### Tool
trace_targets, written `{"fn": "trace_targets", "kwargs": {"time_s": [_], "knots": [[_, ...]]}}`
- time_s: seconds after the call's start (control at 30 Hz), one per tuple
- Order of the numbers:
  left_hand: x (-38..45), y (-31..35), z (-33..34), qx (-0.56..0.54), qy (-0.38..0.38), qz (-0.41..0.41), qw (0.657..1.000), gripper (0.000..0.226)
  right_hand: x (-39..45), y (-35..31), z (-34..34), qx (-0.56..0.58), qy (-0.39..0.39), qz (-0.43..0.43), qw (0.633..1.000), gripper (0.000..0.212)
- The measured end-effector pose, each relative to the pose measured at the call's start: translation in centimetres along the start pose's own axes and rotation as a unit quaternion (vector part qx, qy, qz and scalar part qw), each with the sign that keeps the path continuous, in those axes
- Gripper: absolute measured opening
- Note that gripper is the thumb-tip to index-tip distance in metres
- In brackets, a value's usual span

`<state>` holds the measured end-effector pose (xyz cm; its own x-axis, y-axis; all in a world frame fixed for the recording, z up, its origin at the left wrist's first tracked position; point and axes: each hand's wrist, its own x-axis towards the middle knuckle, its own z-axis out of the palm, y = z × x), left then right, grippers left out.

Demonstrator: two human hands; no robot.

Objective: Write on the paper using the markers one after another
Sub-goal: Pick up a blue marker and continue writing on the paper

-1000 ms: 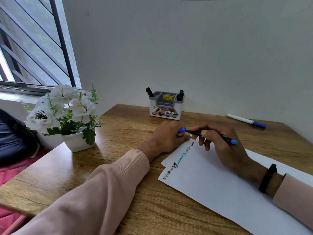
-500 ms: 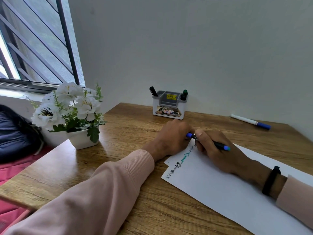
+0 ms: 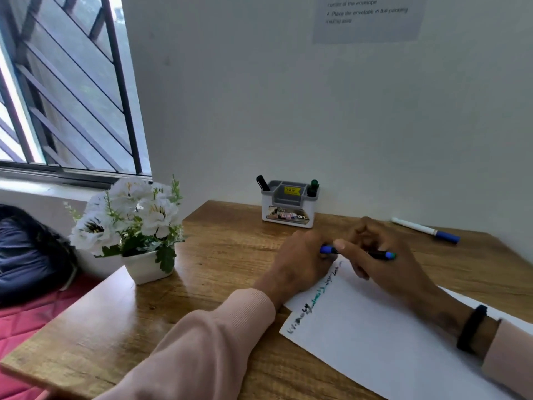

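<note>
Black, green and bluish words already line the paper (image 3: 375, 342). Both hands grip 1 blue pen (image 3: 357, 252), left hand (image 3: 302, 261) probably on its cap, right hand (image 3: 383, 255) on the barrel.

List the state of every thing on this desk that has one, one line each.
Black marker with blue ends: level, held by both hands.
Left hand: grips its blue cap end.
Right hand: grips its barrel.
White paper sheet: flat, one written line.
White marker with blue cap: capped, lying flat.
Grey-white pen holder: upright, two markers inside.
</note>
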<state>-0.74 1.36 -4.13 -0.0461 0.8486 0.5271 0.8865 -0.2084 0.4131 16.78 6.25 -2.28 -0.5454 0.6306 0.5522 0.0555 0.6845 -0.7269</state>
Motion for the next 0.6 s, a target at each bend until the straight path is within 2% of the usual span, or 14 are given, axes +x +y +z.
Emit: {"fn": "trace_targets", "kwargs": {"time_s": [0.07, 0.17, 0.27, 0.33, 0.4, 0.5, 0.6], "knots": [[0.4, -0.5, -0.1, -0.007, 0.036, 0.024, 0.999, 0.020, 0.5, -0.7, -0.9, 0.077, 0.013, 0.015, 0.997, 0.021], [0.6, -0.7, -1.5, -0.039, 0.098, 0.051, 0.993, 0.030, 1.4, -1.1, -1.8, 0.167, 0.036, 0.085, 0.982, 0.028], [0.8, -0.8, -2.9, -0.108, 0.134, 0.067, 0.983, 0.030, 2.6, -1.5, -1.9, 0.223, 0.041, 0.139, 0.964, 0.020], [1.1, -0.9, -3.6, -0.150, 0.155, 0.047, 0.975, 0.027, 3.8, -1.9, -1.7, 0.243, 0.028, 0.157, 0.957, 0.022], [1.5, -1.1, -4.1, -0.173, 0.184, 0.019, 0.967, 0.026, 5.4, -2.5, -1.4, 0.253, 0.026, 0.170, 0.952, 0.029], [2.0, -2.0, -4.9, -0.171, 0.256, -0.004, 0.951, 0.024, 8.2, -2.8, -0.3, 0.249, 0.068, 0.190, 0.947, 0.037], [2.1, -3.5, -5.2, -0.147, 0.312, -0.034, 0.938, 0.024, 11.0, -2.8, 1.7, 0.146, 0.129, 0.166, 0.967, 0.052]]}}
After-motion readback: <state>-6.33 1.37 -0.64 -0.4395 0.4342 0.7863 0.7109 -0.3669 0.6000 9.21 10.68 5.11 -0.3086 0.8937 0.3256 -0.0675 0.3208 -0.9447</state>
